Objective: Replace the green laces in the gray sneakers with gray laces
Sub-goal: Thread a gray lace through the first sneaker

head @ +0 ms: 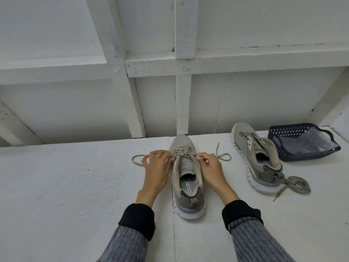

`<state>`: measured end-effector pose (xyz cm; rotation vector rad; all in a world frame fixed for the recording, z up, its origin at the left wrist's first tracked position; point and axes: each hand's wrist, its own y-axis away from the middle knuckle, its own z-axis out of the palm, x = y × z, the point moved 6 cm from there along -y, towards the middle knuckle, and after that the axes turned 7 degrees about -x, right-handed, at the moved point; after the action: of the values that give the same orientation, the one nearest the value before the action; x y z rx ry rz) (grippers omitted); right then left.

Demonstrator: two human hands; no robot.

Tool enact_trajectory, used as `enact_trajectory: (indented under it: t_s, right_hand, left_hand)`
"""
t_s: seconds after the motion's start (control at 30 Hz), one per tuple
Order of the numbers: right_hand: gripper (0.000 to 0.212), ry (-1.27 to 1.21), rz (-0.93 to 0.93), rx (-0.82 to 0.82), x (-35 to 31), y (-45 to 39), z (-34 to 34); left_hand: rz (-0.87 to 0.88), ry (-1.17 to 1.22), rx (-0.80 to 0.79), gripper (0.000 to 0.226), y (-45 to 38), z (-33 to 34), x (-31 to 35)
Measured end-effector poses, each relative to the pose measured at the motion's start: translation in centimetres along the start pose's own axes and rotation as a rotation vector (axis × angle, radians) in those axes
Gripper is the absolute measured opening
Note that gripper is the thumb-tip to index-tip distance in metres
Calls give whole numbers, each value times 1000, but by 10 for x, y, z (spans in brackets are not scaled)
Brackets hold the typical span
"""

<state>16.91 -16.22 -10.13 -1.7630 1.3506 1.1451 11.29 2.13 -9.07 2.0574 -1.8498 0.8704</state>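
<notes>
On the white counter (75, 186) in front of me, the gray sneaker (186, 186) I am lacing stands heel toward me, and my left hand (157, 165) and right hand (210, 167) sit at either side of its eyelets, each seeming to pinch the lace (184, 151) near the top crossings. The second sneaker (258, 157) lies well apart to my right, leaning on its side, with a loose lace (294, 184) coiled at its heel. Beyond it sits a dark blue mesh basket (302, 142) holding a clear plastic bag (309, 142).

My worry is uneven tension: pulling harder with one grip could leave one tail short or drag an end back out of an eyelet. The free tails looping left and right could also snag.

My fingertips are hidden behind my knuckles, so which eyelet I am at is unclear. Lace colours read alike in this light; I cannot tell green from gray. What the bag holds is too blurred to make out.
</notes>
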Motion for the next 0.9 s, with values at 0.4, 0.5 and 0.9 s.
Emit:
enact_trajectory:
  t_s: [0.4,0.5,0.9]
  right_hand:
    - [16,69,37,157,3,3,-12]
    - [8,-6,27,150,2,3,-15]
    - [9,-196,18,213,-15,7,-23]
  left_hand:
    - [-167,548,-72,26,2,-2,-16]
    - [-193,853,-133,24,1,-16,-6]
    - [32,736,-181,21,-23,-34,38]
